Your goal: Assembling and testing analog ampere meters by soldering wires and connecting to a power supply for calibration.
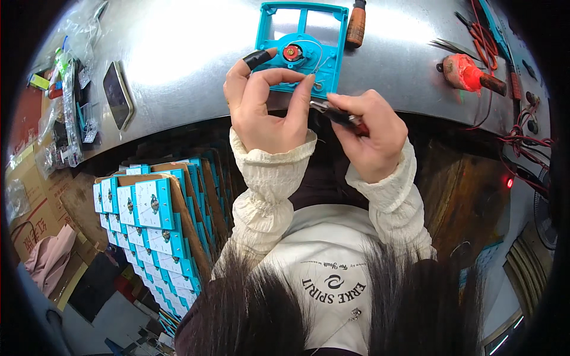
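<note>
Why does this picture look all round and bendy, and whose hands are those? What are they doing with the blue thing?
The camera sits on a person's head and looks down, so you see their own hair at the bottom and their arms reaching up. Its wide lens bends straight edges, which makes everything look round. The left hand touches a blue plastic frame lying on a shiny metal table; one finger wears a black cover. The right hand holds small pliers with red handles, pointed at a thin wire on the frame. On the table also lie a phone and a wooden-handled tool. Below on the left, a box holds many more blue parts.
</note>
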